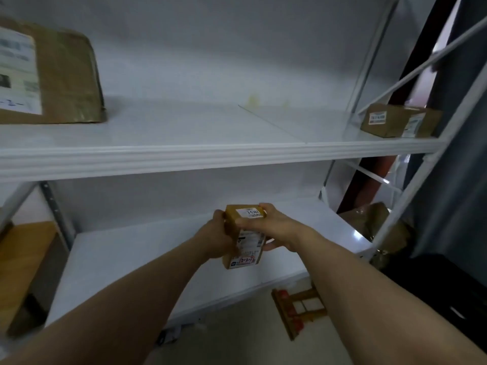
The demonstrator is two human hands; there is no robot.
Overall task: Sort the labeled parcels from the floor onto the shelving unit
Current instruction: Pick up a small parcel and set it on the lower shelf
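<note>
A small brown parcel point(243, 237) with white labels is held in both hands above the lower shelf point(137, 256) of the white shelving unit. My left hand point(220, 237) grips its left side. Fingers and thumb of my right hand point(274, 227) curl round its top and right side. One label carries handwritten red-boxed marking near the parcel's lower end. A large brown parcel point(52, 75) with a white label stands on the upper shelf point(184, 154) at the left. Another brown box point(395, 119) sits at the upper shelf's right end.
A wooden piece point(23, 262) fills the lower shelf's far left. On the floor below lies a small wooden frame with red parts point(297, 309). A wrapped brown package point(374, 219) lies behind the right upright. Diagonal white braces cross the unit's right side.
</note>
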